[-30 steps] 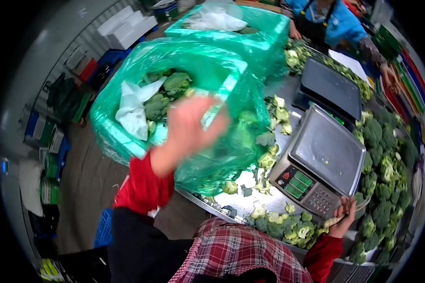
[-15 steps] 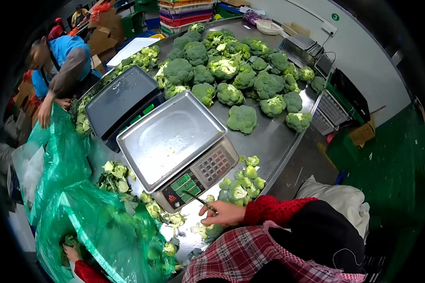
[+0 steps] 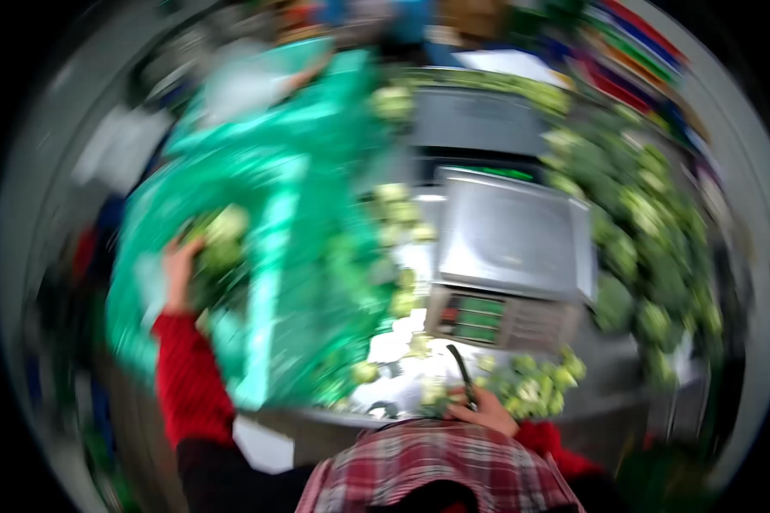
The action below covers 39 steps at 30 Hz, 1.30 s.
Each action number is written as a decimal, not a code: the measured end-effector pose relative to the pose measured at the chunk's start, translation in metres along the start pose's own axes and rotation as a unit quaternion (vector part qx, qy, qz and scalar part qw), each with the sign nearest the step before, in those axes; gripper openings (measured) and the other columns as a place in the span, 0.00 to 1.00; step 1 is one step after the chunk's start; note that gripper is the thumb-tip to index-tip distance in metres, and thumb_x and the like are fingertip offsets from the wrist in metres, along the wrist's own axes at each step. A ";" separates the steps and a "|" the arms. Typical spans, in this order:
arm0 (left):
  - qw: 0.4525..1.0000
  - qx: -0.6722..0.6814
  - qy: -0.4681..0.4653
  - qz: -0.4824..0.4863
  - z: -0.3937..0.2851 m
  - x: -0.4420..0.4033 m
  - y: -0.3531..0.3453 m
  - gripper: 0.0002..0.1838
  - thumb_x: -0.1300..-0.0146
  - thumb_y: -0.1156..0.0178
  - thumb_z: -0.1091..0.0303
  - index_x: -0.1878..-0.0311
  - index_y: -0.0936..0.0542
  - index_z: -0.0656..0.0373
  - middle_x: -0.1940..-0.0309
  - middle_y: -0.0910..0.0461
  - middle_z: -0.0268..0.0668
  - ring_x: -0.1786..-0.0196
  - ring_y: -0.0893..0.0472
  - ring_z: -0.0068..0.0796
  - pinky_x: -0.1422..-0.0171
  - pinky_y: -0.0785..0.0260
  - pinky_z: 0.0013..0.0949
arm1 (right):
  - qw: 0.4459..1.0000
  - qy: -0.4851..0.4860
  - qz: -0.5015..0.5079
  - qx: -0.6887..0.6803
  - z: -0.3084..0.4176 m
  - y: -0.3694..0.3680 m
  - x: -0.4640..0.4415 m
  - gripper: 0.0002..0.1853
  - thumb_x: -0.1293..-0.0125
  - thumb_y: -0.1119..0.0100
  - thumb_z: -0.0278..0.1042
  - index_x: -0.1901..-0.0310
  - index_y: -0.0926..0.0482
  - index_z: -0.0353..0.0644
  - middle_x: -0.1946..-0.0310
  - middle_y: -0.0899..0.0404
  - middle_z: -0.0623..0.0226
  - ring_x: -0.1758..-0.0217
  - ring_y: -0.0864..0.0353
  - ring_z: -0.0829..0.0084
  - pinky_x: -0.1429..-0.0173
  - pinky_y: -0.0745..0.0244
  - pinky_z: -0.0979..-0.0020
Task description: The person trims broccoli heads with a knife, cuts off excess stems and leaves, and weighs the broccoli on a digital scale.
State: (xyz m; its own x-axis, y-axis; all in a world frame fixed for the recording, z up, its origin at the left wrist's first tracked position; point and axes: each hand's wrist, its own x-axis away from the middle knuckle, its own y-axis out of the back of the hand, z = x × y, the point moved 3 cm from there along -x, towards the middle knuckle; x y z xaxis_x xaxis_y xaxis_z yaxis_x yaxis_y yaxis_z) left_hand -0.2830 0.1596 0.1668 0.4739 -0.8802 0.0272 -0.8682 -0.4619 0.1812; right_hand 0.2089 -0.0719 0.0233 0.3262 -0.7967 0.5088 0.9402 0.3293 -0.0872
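Observation:
My left hand (image 3: 180, 269) is at the opening of a green plastic bag (image 3: 321, 154), with its fingers around the side of a broccoli head (image 3: 222, 239). Blur hides the exact grip. At the table's near edge, my right hand (image 3: 489, 415) is closed on a dark, slim knife (image 3: 462, 372), its blade pointing up and away. Small broccoli florets (image 3: 535, 385) lie just right of that hand. Beyond it stands a silver weighing scale (image 3: 513, 231) with a lit green display.
Many broccoli heads (image 3: 650, 231) are heaped on the right of the metal table. A second, dark scale (image 3: 479, 120) stands behind the silver one. Trimmed pieces (image 3: 395, 214) lie between bag and scale. Stacked colored crates (image 3: 633, 51) are at the back right. Another person's arm (image 3: 310, 73) reaches to the bag's far side.
My view has swung left toward the bag, blurring the picture. The broccoli at my left hand now shows more fully at the bag's opening. My right hand still holds the knife.

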 end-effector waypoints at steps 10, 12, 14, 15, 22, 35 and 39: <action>0.983 0.126 -0.110 0.073 -0.078 0.148 -0.038 0.33 0.56 0.29 0.64 0.45 0.24 0.68 0.55 0.18 0.40 0.54 0.19 0.30 0.46 0.27 0.31 | 0.956 0.277 -0.076 0.064 0.158 -0.046 -0.057 0.28 0.41 0.31 0.28 0.39 0.27 0.35 0.56 0.18 0.67 0.60 0.23 0.80 0.57 0.28 0.80; 0.983 0.081 -0.128 0.102 -0.083 0.179 -0.055 0.35 0.56 0.29 0.63 0.44 0.26 0.68 0.54 0.19 0.41 0.53 0.20 0.30 0.44 0.29 0.32 | 0.905 0.397 -0.094 0.118 0.175 -0.061 -0.057 0.32 0.43 0.29 0.29 0.36 0.29 0.37 0.50 0.20 0.64 0.59 0.23 0.79 0.62 0.28 0.79; 0.983 0.100 -0.047 0.146 -0.065 0.207 -0.075 0.35 0.56 0.28 0.63 0.43 0.27 0.68 0.51 0.21 0.41 0.48 0.22 0.30 0.40 0.31 0.33 | 0.872 0.463 -0.105 0.118 0.172 -0.064 -0.051 0.36 0.43 0.27 0.36 0.35 0.31 0.35 0.49 0.21 0.60 0.57 0.22 0.75 0.60 0.25 0.75; 0.981 0.105 0.008 0.160 -0.054 0.222 -0.085 0.36 0.56 0.27 0.64 0.43 0.28 0.69 0.50 0.21 0.41 0.47 0.23 0.30 0.39 0.31 0.33 | 0.855 0.489 -0.112 0.132 0.161 -0.061 -0.050 0.38 0.43 0.26 0.38 0.34 0.32 0.34 0.50 0.20 0.59 0.56 0.21 0.73 0.58 0.24 0.73; 0.985 -0.027 0.146 0.087 0.126 0.273 -0.112 0.37 0.56 0.19 0.57 0.53 0.31 0.69 0.60 0.19 0.45 0.59 0.19 0.29 0.55 0.25 0.29 | 0.986 0.087 -0.022 0.137 0.034 -0.046 -0.070 0.29 0.35 0.35 0.38 0.36 0.31 0.32 0.53 0.18 0.51 0.49 0.18 0.61 0.45 0.25 0.67; 0.980 -0.026 0.142 0.134 0.157 0.272 -0.133 0.50 0.52 0.23 0.50 0.35 0.33 0.75 0.41 0.28 0.57 0.41 0.23 0.46 0.36 0.31 0.39 | 0.878 0.237 -0.120 0.398 0.018 -0.044 -0.050 0.10 0.31 0.44 0.36 0.53 0.28 0.44 0.70 0.20 0.58 0.74 0.19 0.52 0.70 0.24 0.53; 0.980 -0.117 0.073 0.141 0.159 0.275 -0.140 0.49 0.52 0.23 0.51 0.34 0.34 0.72 0.42 0.27 0.56 0.39 0.25 0.47 0.34 0.34 0.42 | 0.830 0.182 -0.051 0.524 0.013 -0.040 -0.051 0.13 0.33 0.44 0.35 0.52 0.30 0.40 0.71 0.21 0.54 0.74 0.20 0.50 0.72 0.26 0.54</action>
State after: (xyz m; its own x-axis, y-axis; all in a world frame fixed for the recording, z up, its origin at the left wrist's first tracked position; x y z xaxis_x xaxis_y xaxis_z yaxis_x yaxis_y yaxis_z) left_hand -0.0548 -0.0350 -0.0070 0.2514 -0.9361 0.2460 -0.9181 -0.1502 0.3668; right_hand 0.1531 -0.0373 0.0122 0.4373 -0.8853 0.1580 0.4246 0.3582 0.8315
